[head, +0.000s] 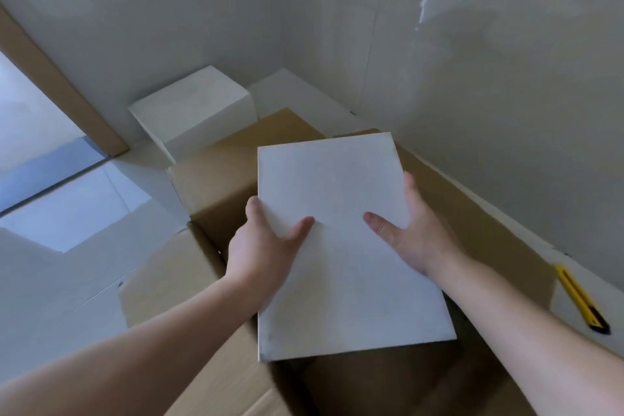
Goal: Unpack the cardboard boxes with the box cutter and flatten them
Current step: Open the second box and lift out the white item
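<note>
The person is holding a white box [341, 240] with 2 hands above the open brown cardboard box [209, 186]. The left hand [266, 246] is gripping the left edge of the white box, thumb lying on its top face and fingers curling around the side. The right hand [412, 233] is gripping the right edge in the same way. A second white box [192, 111] is sitting on the floor behind the cardboard box, near the wall. The yellow box cutter [582, 299] is lying on the floor at the right, apart from both hands.
</note>
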